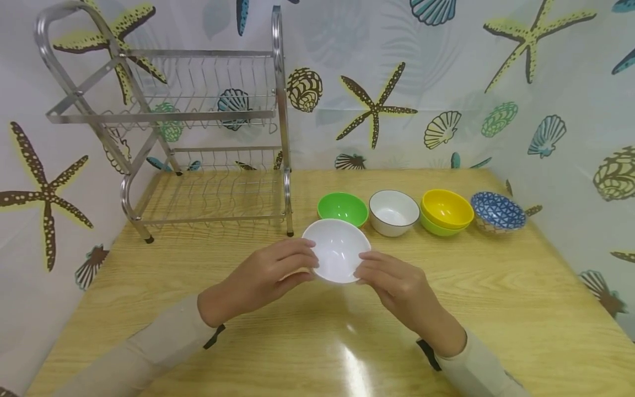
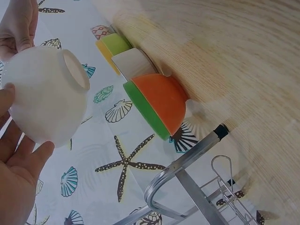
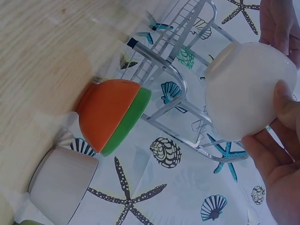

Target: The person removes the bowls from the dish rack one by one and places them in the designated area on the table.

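A plain white bowl (image 1: 337, 251) is held off the table between both hands, its inside facing the head camera. My left hand (image 1: 268, 273) pinches its left rim, fingers inside and thumb beneath. On the opposite rim my right hand (image 1: 399, 284) grips in the same way. The wrist views show the bowl's smooth outer side and foot ring (image 2: 75, 69). Behind it stands a green bowl (image 1: 342, 207) nested in an orange bowl (image 3: 105, 110). To the right of these sits a white bowl with a dark rim (image 1: 393, 212).
Farther right are a yellow bowl (image 1: 446, 208) stacked in a lime-green one (image 1: 441, 230) and a blue-patterned bowl (image 1: 498, 211). A two-tier metal dish rack (image 1: 208, 220) stands at the back left of the wooden table (image 1: 278, 353). A shell-print curtain (image 1: 446, 71) surrounds the table.
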